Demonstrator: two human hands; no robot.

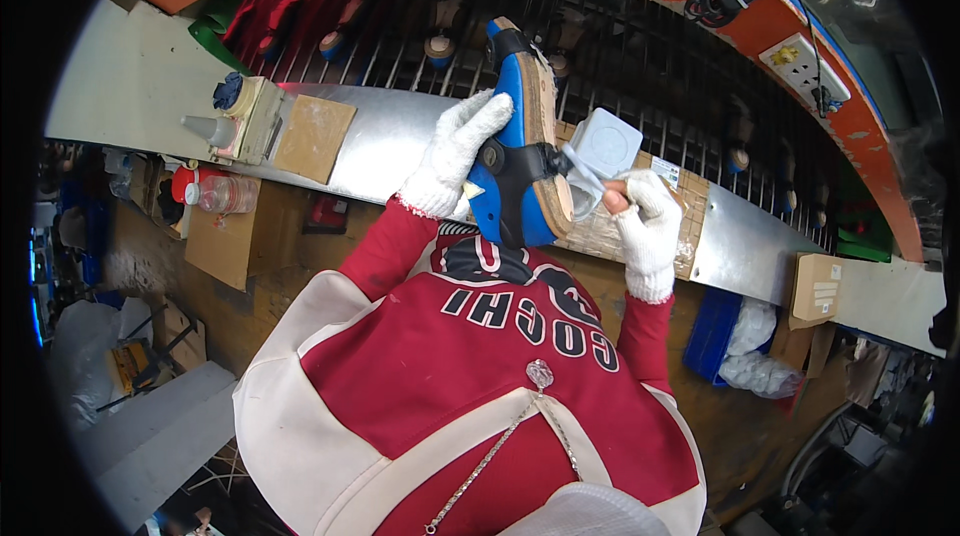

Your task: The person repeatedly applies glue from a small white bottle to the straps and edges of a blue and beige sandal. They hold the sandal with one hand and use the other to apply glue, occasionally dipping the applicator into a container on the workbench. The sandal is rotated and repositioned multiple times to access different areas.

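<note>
1. Head view, and here's the shoe (pixel 521 151): blue with black bands, held up on end, its tan sole turned to the right, its lower part hanging over the ledge's (pixel 385 131) near edge, close to the chest.
2. The left hand (pixel 462 148), in a white glove, has it! Fingers bend round the blue side, partly closed, pressing just above the middle; the thumb I can't make out.
3. The right hand (pixel 648 221), gloved with bare fingertips poking out, pinches a slim pale tool (pixel 584 167) nearly shut; its tip meets or nearly meets the sole's edge, I can't tell which.
4. Handling, as I judge it: light enough for one hand, stiff along the sole, softer in the blue upper, hardly fragile. Smooth sides may slip under a glove, so the best hold is round the middle, fingers clear of the sole's rim.
5. Behind the tool, a pale square tub (pixel 607 142) sits toward the ledge's far edge; along that edge, dark rods (pixel 400 46) run. Left along the ledge lies a brown board (pixel 314 139).
</note>
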